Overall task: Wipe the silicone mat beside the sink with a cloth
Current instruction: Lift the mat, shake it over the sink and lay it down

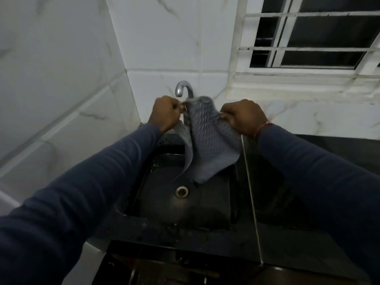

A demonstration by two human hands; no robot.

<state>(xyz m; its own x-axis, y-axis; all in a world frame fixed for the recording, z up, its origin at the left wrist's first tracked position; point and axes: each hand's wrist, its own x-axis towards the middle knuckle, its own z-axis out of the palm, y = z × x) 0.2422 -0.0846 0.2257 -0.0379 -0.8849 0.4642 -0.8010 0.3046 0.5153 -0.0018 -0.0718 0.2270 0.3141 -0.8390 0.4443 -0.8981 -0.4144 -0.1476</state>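
No text, label, brand, number or sign can be read anywhere here; every surface in view is unmarked.

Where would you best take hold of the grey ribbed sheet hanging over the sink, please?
By its top edge, one upper corner per hand, coming in from either side. The grey ribbed sheet is limp and hangs folded over the sink, so a two-corner pinch keeps it spread. The left hand and right hand pinch it there now.
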